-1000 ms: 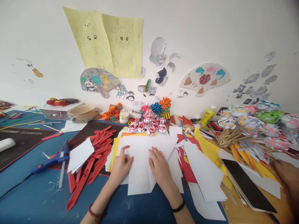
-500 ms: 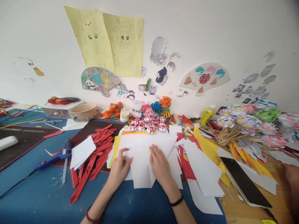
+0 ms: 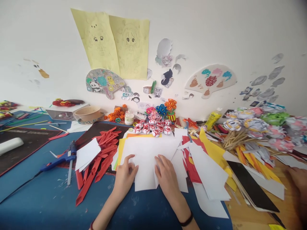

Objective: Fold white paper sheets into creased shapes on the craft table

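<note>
We see both hands lying flat on a white sheet point(image 3: 146, 159) that rests on a pile of white and yellow paper at the near edge of the blue table point(image 3: 43, 204). The left hand point(image 3: 125, 176) presses the sheet's left edge with fingers spread, thumb pointing up toward the pile; it grips nothing. The right hand point(image 3: 167, 174) lies palm down on the sheet's right part, fingers together and extended, also grasping nothing. The two hands sit near each other with a strip of the sheet showing between them. To the left of the sheet lie red strips point(image 3: 100, 156) in a loose heap, and beyond them a blue glue gun point(image 3: 59, 158). Just behind the pile stands a cluster of red-and-white paper flowers point(image 3: 152, 127). To the right, more white sheets overlap red and yellow paper point(image 3: 211, 150). At the far right edge another person's hand point(image 3: 298, 179) rests on the wooden surface.
</note>
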The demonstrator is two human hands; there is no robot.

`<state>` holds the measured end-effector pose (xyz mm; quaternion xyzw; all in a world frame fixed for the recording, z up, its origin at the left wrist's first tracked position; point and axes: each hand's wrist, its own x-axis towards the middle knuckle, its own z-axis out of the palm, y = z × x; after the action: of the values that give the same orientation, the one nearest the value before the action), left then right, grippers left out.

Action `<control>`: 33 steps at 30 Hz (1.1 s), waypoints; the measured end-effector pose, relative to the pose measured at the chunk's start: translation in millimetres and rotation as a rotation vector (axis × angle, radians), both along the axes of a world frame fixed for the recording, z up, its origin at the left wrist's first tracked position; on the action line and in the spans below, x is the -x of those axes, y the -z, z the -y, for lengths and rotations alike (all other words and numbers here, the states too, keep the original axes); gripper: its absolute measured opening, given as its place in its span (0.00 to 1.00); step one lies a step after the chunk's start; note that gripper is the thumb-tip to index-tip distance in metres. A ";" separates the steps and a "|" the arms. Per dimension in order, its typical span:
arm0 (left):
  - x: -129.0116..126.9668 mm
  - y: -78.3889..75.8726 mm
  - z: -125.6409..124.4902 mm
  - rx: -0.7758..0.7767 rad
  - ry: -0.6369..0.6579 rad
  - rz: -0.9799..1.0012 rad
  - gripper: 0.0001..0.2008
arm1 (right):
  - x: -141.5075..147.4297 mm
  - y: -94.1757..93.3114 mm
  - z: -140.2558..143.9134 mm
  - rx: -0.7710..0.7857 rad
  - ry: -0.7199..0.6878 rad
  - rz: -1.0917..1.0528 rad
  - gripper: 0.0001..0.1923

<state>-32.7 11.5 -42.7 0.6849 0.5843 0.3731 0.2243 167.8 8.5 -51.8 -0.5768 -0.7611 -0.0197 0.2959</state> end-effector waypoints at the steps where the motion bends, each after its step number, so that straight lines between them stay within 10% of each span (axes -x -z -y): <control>1: -0.1 0.0 0.9 -0.002 0.006 0.004 0.18 | -0.1 1.1 0.4 0.009 0.001 0.016 0.19; 33: 6.1 -2.3 14.8 0.007 -0.101 0.039 0.18 | -2.8 4.6 2.4 0.130 -0.053 0.126 0.27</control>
<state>-38.8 -3.3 -40.4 0.6463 0.6151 0.3950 0.2189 170.5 6.1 -56.5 -0.5721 -0.7930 0.0012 0.2096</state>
